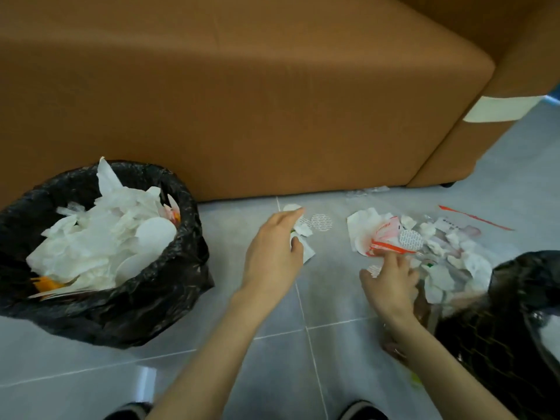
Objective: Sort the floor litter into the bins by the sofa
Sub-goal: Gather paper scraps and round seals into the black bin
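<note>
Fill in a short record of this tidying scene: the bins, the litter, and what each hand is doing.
left bin: black liner, heaped with white paper, beside the sofa
right bin: black liner, partly out of frame
litter pile: on the floor by the right bin
left hand: grips white scraps
right hand: fingertips on red-and-white wrapper, grip unclear

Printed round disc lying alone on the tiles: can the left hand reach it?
Probably yes. The printed disc lies flat in the open just beyond the fingertips of the left hand, nothing between them, though that hand already holds paper scraps.
</note>
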The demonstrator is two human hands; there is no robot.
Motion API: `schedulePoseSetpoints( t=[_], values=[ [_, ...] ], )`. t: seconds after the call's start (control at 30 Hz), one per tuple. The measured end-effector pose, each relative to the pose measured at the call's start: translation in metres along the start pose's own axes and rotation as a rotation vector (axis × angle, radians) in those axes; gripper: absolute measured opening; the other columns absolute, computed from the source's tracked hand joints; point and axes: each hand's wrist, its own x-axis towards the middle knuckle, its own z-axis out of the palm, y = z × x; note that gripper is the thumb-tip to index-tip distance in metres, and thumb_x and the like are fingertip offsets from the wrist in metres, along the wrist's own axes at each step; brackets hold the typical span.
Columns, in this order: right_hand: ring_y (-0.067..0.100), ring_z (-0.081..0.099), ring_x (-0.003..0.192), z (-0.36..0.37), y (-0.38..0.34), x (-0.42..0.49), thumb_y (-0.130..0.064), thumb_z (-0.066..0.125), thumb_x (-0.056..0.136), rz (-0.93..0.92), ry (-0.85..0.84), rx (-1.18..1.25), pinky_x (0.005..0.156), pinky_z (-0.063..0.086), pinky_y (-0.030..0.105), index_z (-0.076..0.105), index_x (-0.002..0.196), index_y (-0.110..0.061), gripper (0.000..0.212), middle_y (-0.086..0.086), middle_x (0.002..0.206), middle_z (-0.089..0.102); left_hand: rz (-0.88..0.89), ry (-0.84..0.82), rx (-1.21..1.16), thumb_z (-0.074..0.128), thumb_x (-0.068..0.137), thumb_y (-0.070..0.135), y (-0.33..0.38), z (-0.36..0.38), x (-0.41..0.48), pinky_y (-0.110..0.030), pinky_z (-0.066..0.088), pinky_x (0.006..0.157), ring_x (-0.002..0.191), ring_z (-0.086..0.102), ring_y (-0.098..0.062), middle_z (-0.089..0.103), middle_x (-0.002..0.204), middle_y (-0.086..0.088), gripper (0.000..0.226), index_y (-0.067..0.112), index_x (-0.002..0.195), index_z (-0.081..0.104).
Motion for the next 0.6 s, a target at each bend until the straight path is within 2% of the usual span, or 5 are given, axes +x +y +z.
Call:
schedulePoseSetpoints(
  t=[0.13, 0.2, 0.37, 0.5, 0.6],
  values=[
    [0.04, 0.026, 0.129, 0.003, 0.046, 0.004, -0.023, 0.059, 0.085, 0.132, -0.078, -0.105, 0.108, 0.024, 0.042, 0.035, 0.137, -0.011, 0.059, 0.016, 0.149, 0.024, -0.034, -0.15, -0.042, 0.049, 0.087, 0.005, 0.014, 0.041, -0.005, -0.024, 0.035, 0.101, 0.127, 0.044, -0.015, 0.047, 0.14, 0.004, 0.054, 0.025, 0.137, 0.045],
    [0.041, 0.027, 0.128, 0.007, 0.062, 0.003, -0.025, 0.057, 0.084, 0.17, -0.095, -0.192, 0.109, 0.025, 0.042, 0.03, 0.139, -0.013, 0.062, 0.013, 0.152, 0.018, -0.073, -0.222, -0.054, 0.048, 0.087, 0.006, 0.015, 0.058, -0.01, -0.028, 0.037, 0.103, 0.129, 0.042, -0.015, 0.045, 0.142, 0.004, 0.055, 0.026, 0.138, 0.044],
    [0.044, 0.023, 0.129, 0.013, 0.071, 0.001, -0.022, 0.059, 0.083, 0.192, -0.038, -0.234, 0.106, 0.032, 0.047, 0.023, 0.139, -0.021, 0.067, 0.01, 0.153, 0.003, -0.132, -0.355, -0.043, 0.048, 0.09, 0.01, 0.009, 0.081, -0.021, -0.026, 0.033, 0.104, 0.132, 0.04, -0.015, 0.041, 0.145, 0.002, 0.055, 0.027, 0.141, 0.039],
    [0.043, 0.034, 0.12, 0.013, 0.067, 0.0, -0.017, 0.064, 0.077, 0.144, -0.047, -0.225, 0.102, 0.034, 0.044, 0.019, 0.141, -0.03, 0.079, 0.012, 0.153, 0.002, -0.172, -0.389, -0.065, 0.048, 0.09, 0.011, 0.003, 0.086, -0.026, -0.026, 0.03, 0.107, 0.134, 0.037, -0.014, 0.038, 0.148, 0.004, 0.054, 0.027, 0.141, 0.038],
    [0.038, 0.034, 0.119, 0.013, 0.062, -0.005, -0.022, 0.071, 0.072, 0.076, -0.127, -0.175, 0.099, 0.036, 0.042, 0.016, 0.142, -0.034, 0.089, 0.009, 0.149, 0.015, -0.225, -0.402, -0.078, 0.049, 0.09, 0.011, -0.003, 0.085, -0.028, -0.026, 0.032, 0.105, 0.131, 0.041, -0.017, 0.041, 0.145, 0.001, 0.054, 0.027, 0.141, 0.039]
  ],
)
